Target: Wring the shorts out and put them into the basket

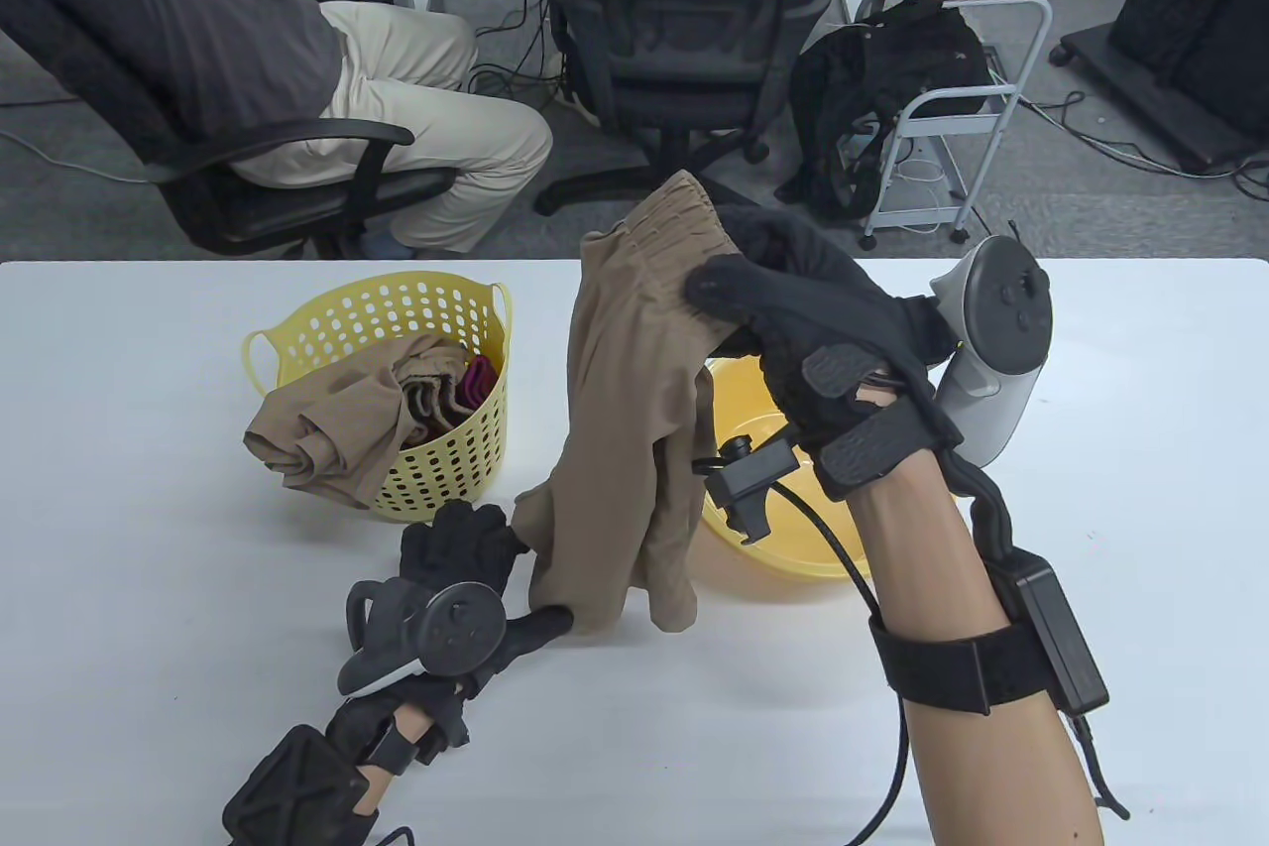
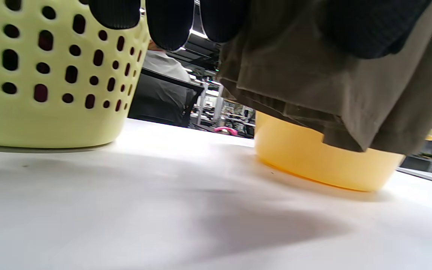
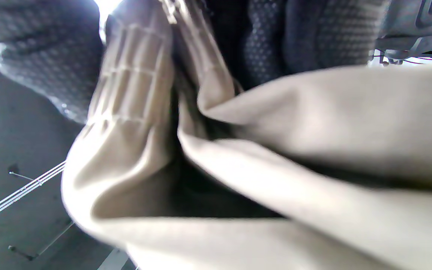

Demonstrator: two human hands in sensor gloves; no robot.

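Tan cloth, soft and limp, hangs in the air over the white table (image 1: 149,489): the shorts (image 1: 625,410) dangle between the 2 gloved hands, in front of the orange bowl (image 1: 783,548) and to the right of the yellow perforated basket (image 1: 451,474); the right hand (image 1: 793,330) is raised and its fingers are curled round the gathered elastic waistband, which the right wrist view shows bunched against the glove; the left hand (image 1: 476,553) sits low near the table, thumb and fingers closing on the hanging leg hems, which the left wrist view shows folded in several layers under the fingertips (image 2: 169,26); the basket already holds 1 similar tan garment (image 1: 327,434) spilling over its rim, with something dark pink beside it; judging by the task, the fabric is probably damp, so heavier than it looks and likely to drip, yet it will twist easily; the waistband is the thickest, least slippery hold, and the hems give the opposite end for wringing; whether the cloth is actually wet cannot be told.
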